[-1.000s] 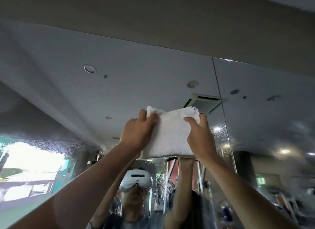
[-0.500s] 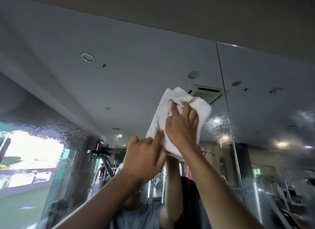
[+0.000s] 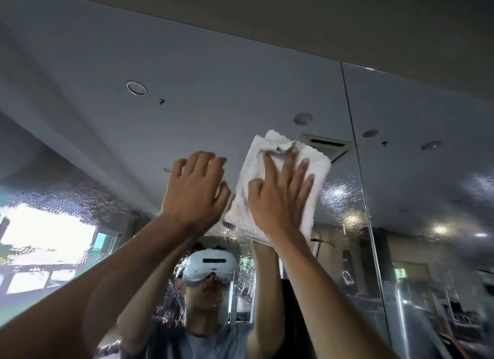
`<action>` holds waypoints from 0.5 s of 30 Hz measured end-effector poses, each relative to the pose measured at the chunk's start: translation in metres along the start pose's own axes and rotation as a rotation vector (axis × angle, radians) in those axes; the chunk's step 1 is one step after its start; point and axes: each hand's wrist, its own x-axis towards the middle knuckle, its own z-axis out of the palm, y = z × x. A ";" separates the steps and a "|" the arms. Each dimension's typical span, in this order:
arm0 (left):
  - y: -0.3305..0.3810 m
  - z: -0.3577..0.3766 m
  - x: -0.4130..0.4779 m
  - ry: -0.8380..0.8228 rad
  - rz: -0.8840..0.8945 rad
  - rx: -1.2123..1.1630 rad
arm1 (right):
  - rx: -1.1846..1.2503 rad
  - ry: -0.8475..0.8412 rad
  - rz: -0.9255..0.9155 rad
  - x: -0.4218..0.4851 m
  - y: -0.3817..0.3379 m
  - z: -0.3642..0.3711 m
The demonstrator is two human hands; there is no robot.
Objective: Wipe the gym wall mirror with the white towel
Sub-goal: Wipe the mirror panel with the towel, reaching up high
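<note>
My right hand lies flat on the folded white terry towel, fingers straight and spread wide, pressing the cloth against the large gym wall mirror. The towel sits high on the glass, tilted slightly, its upper corner overlapping the reflection of a square ceiling air vent and its right edge near the thin vertical seam between two mirror panels. My left hand is raised just beside the towel's left edge, fingers straight and loosely together, holding nothing; its thumb is close to the cloth, but I cannot tell whether it touches. A band of fine water droplets speckles the glass to the left of my arms and to the right of the towel. Below my hands the mirror shows my raised arms, a white headset and a grey shirt.
</note>
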 end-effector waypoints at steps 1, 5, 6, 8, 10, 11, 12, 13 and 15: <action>-0.003 0.003 -0.002 -0.052 -0.010 0.024 | -0.025 -0.030 -0.060 -0.003 0.004 0.001; -0.008 0.015 -0.010 -0.147 0.026 0.105 | -0.130 -0.154 -0.224 -0.014 0.026 -0.006; -0.009 0.016 -0.009 -0.148 0.027 0.110 | -0.146 -0.185 -0.237 -0.015 0.032 -0.008; -0.010 0.016 -0.007 -0.133 0.013 0.110 | -0.167 -0.232 -0.224 -0.010 0.042 -0.013; -0.012 0.017 -0.008 -0.124 0.009 0.101 | -0.139 -0.238 -0.148 0.004 0.042 -0.016; -0.013 0.018 -0.009 -0.127 0.010 0.100 | -0.109 -0.229 -0.100 0.014 0.037 -0.017; -0.015 0.019 -0.011 -0.130 0.014 0.100 | -0.081 -0.212 -0.055 0.023 0.031 -0.015; -0.016 0.019 -0.012 -0.128 0.018 0.099 | -0.060 -0.192 -0.020 0.031 0.025 -0.013; -0.017 0.019 -0.012 -0.117 0.017 0.099 | -0.051 -0.154 -0.012 0.039 0.014 -0.008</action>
